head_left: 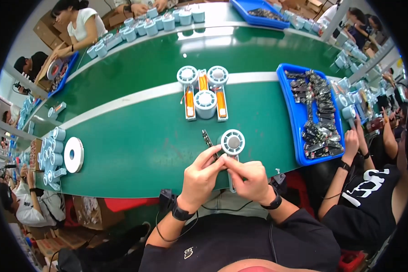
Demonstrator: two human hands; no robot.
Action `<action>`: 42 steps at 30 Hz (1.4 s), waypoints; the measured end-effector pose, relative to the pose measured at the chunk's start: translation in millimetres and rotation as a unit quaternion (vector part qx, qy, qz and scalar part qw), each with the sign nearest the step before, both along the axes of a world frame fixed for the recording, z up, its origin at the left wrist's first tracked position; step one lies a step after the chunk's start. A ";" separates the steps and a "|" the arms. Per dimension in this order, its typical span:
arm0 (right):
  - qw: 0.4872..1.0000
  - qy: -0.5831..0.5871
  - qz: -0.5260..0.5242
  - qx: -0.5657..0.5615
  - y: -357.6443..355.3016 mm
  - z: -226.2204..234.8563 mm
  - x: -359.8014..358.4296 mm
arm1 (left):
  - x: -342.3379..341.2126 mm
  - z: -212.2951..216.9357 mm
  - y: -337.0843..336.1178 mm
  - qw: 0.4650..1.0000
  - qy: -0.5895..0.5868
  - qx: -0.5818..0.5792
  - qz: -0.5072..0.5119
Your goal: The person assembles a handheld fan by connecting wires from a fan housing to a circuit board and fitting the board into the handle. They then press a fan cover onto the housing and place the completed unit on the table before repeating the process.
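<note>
A light blue handheld fan point(233, 142) with a round slotted head is in front of me, its handle pointing toward my body. My right hand point(250, 180) is closed around the handle, which the fingers partly cover. My left hand point(200, 177) is closed too, its fingertips meeting those of the right hand just below the fan head. A narrow black circuit board point(206, 138) sticks out from the left fingers; its lower end is hidden. Farther off, three similar fan bodies point(205, 100) stand grouped, with orange batteries point(221, 103) in their open handles.
At the right, a blue tray point(299, 144) holds many black circuit boards. A white reel point(74, 154) and several fan bodies point(56, 146) lie at the left of the green table point(136, 158). A co-worker's hand point(351, 141) is beyond the tray; more people sit around.
</note>
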State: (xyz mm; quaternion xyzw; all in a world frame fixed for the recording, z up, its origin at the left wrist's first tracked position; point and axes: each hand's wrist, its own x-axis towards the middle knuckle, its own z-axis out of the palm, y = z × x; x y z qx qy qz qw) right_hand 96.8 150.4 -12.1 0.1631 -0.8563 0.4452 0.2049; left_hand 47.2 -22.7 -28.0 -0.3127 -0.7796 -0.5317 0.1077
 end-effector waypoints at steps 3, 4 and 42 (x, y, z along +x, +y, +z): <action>1.000 -0.017 0.012 -0.017 3.7 2.7 3.5 | 3.2 10.0 -1.4 1.000 0.016 -0.016 -0.004; 0.999 -0.029 0.020 -0.028 5.0 4.8 2.0 | 1.9 12.0 -1.3 0.999 0.021 -0.026 -0.004; 0.887 -0.351 0.174 0.244 60.2 104.0 -37.4 | -80.1 29.7 29.0 0.927 0.143 -0.165 -0.304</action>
